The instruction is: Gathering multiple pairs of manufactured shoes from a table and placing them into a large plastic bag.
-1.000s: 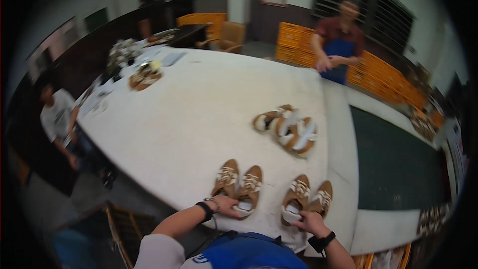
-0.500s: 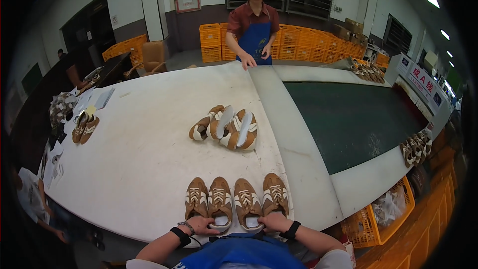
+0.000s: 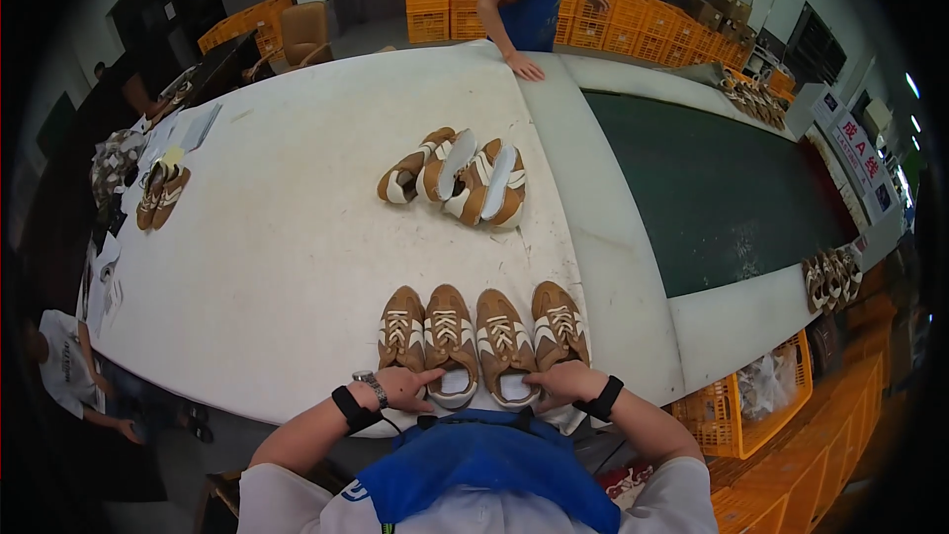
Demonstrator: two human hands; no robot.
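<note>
Several brown sneakers with white stripes and laces stand in a row at the table's near edge, toes pointing away from me. My left hand (image 3: 403, 389) grips the heel collar of the left inner sneaker (image 3: 448, 326), its thumb at the opening. Likewise, my right hand (image 3: 560, 383) holds the right inner sneaker (image 3: 503, 324) by its collar. Pale insoles show inside both. The left outer sneaker (image 3: 400, 321) and right outer sneaker (image 3: 560, 314) stand alongside, their heels partly hidden by my hands. Farther up the table lies a cluster of similar sneakers (image 3: 420, 163) with light insoles laid on it.
Another pair of sneakers (image 3: 161, 196) and papers lie at the table's left. A dark green belt (image 3: 712, 193) runs on the right, with shoes beside it. A co-worker (image 3: 529, 0) stands across the table. An orange crate (image 3: 712, 425) is at lower right.
My view has tilted down, so the table sits higher in the picture. Both hands remain at the inner sneakers. The co-worker has turned sideways, one hand flat on the table edge.
</note>
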